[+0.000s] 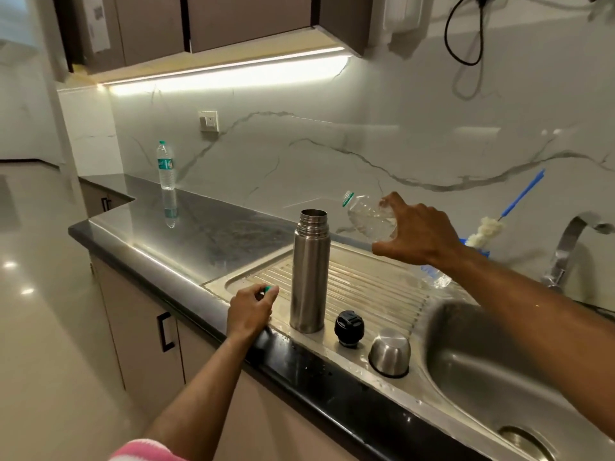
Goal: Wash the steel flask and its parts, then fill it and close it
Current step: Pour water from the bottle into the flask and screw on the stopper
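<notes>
Ribbed steel draining board point(366, 277) beside the sink point(499, 361) carried the open flask point(309, 271), upright to take water. Its stopper point(349, 327) and cup point(389, 352) waited alongside. Right hand point(416, 234) gripped a tilted plastic bottle point(369, 217), mouth toward the flask; left hand point(253, 311) pinched its green cap point(268, 289).

A home kitchen: a steel sink point(499, 371) with ribbed drainboard point(366, 281) lies below the right hand point(416, 231). Beyond both hands run a dark countertop point(199, 227), marble backsplash point(332, 144) and lit wall cabinets point(216, 24)
</notes>
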